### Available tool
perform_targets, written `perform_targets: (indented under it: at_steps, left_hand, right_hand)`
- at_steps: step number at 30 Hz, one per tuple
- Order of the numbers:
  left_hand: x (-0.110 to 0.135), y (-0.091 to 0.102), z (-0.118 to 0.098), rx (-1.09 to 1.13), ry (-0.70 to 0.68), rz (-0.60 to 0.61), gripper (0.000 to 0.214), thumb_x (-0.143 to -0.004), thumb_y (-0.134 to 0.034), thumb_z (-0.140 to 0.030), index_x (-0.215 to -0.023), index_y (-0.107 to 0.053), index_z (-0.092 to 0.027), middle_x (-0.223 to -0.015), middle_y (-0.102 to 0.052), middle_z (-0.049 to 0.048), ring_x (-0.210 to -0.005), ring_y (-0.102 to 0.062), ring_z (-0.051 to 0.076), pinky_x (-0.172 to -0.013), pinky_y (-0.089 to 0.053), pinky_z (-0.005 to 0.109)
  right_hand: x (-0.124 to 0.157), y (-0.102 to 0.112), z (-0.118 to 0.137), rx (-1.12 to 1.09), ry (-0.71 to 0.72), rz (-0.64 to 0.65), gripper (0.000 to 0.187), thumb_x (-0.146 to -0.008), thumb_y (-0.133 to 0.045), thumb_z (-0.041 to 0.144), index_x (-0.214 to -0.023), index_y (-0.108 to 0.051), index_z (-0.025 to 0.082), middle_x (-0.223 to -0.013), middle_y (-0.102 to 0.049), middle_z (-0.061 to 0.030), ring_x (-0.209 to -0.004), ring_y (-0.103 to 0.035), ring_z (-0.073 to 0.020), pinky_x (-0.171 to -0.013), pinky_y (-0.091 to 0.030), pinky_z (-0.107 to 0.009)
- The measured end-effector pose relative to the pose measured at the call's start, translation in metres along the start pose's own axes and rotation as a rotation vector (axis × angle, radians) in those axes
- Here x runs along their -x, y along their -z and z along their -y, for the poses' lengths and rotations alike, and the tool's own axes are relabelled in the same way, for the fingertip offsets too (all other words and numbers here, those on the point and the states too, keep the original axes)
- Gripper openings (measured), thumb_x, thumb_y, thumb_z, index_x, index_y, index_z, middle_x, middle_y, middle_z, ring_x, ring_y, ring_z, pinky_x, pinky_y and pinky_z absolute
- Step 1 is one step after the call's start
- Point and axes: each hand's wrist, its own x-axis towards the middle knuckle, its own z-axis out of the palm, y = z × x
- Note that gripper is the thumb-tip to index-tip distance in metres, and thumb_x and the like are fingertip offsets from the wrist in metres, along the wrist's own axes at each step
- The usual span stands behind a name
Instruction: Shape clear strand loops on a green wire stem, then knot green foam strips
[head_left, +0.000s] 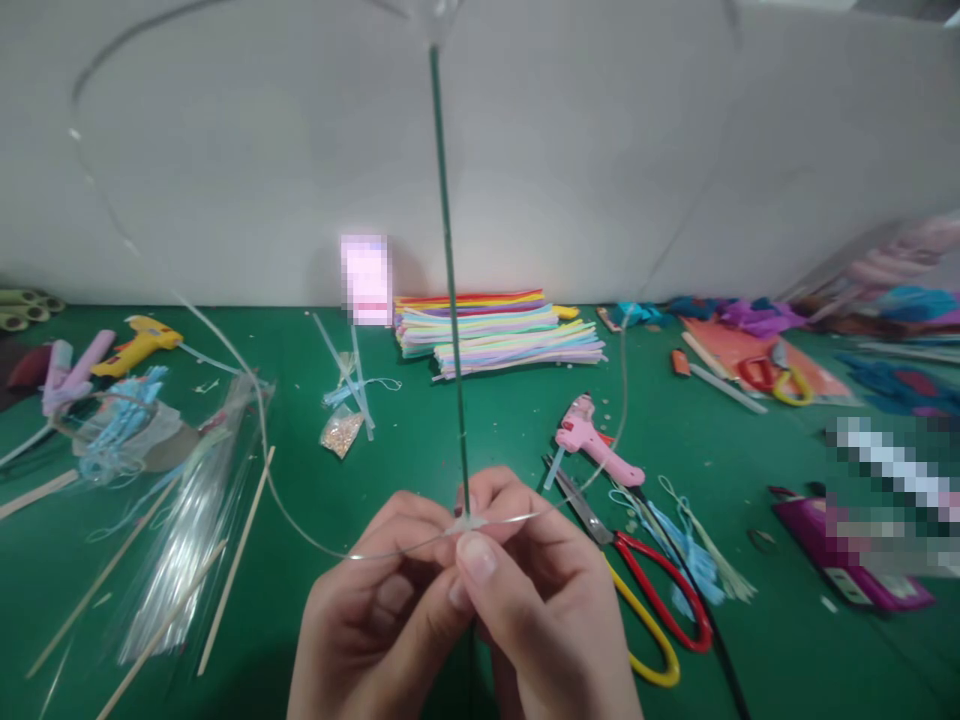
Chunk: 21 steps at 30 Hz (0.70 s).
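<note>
Both hands met low in the middle of the view, fingertips pinched together around the foot of a thin green stick [448, 280] that rose straight up from them to the top edge. The left hand [375, 610] closed its thumb and forefinger on a clear wire [247, 400] where it crossed the stick; the right hand [540, 600] pressed its thumb against the same joint from the other side. From the pinch the wire looped away to the left of the left hand and arched high overhead. Just right of the right hand lay scissors [645, 600] with red and yellow handles, and beyond them a pink glue gun [592, 435]. Straight beyond the fingers sat a stack of pastel pipe cleaners [502, 335]. Left of the left hand lay a clear sleeve of rods [187, 520] and wooden sticks [236, 565] on the green table [420, 430]
</note>
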Motion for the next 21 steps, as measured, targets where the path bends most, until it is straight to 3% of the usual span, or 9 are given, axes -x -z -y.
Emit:
perform_targets:
  at_steps: [3,9,16,21]
  left_hand:
    - [0.002,0.0,0.0,0.025,0.023,0.002,0.006,-0.085,-0.077,-0.024,-0.084,-0.081,-0.029,-0.086,-0.071,0.0023,-0.083,-0.071,0.017,-0.072,-0.059,0.022]
    - [0.005,-0.008,0.002,0.179,0.023,-0.148,0.014,-0.079,-0.083,-0.031,-0.071,-0.075,-0.023,-0.078,-0.066,0.0012,-0.076,-0.065,0.014,-0.067,-0.055,0.017]
    - [0.003,-0.005,0.006,0.189,0.015,-0.025,0.007,-0.086,-0.077,-0.024,-0.079,-0.078,-0.024,-0.082,-0.065,0.0005,-0.064,-0.064,0.01,-0.06,-0.055,0.018]
    - [0.0,-0.005,0.012,0.144,0.007,-0.102,0.006,-0.082,-0.08,-0.019,-0.078,-0.078,-0.023,-0.082,-0.065,-0.0006,-0.076,-0.068,0.011,-0.067,-0.056,0.014]
  right_hand:
    - [0.0,0.001,-0.001,0.024,0.009,0.015,0.011,-0.074,-0.075,0.023,-0.064,-0.068,0.023,-0.083,-0.059,0.0009,-0.082,-0.057,-0.0156,-0.079,-0.048,-0.029]
    - [0.001,0.004,0.002,0.118,0.052,0.059,0.005,-0.076,-0.075,0.023,-0.072,-0.074,0.026,-0.08,-0.062,-0.0006,-0.086,-0.061,-0.0192,-0.084,-0.049,-0.034]
    - [-0.001,0.008,-0.002,0.217,0.13,0.006,0.008,-0.079,-0.073,0.022,-0.071,-0.073,0.025,-0.079,-0.066,-0.0017,-0.084,-0.065,-0.0205,-0.079,-0.05,-0.034]
    - [-0.006,0.009,-0.016,0.175,0.17,-0.001,0.009,-0.08,-0.073,0.026,-0.071,-0.07,0.023,-0.078,-0.065,0.0001,-0.075,-0.062,-0.0161,-0.069,-0.05,-0.028]
